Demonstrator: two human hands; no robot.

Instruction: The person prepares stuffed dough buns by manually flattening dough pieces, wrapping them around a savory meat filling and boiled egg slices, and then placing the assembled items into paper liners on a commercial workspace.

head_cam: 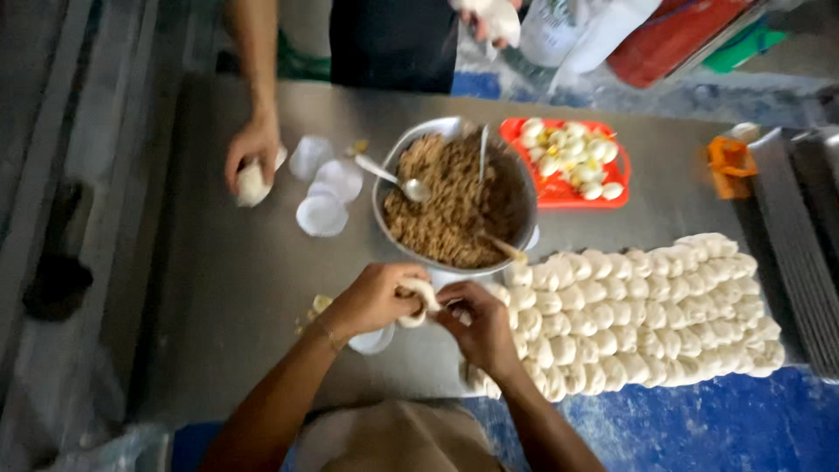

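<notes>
My left hand [371, 300] and my right hand [479, 325] meet over the table's near edge, both pinching one white piece of dough [421, 297] between them. Just beyond it stands a large metal bowl [516, 179] full of brown minced filling [450, 205], with spoons stuck in it. To the right of my right hand lie several rows of small white dough pieces [647, 310].
A red tray [568, 194] of halved boiled eggs sits behind the bowl. Flat white dough discs [323, 188] lie left of the bowl. Another person across the metal table [227, 288] presses dough with a hand [249, 157]. Stacked metal trays [804, 227] are at right.
</notes>
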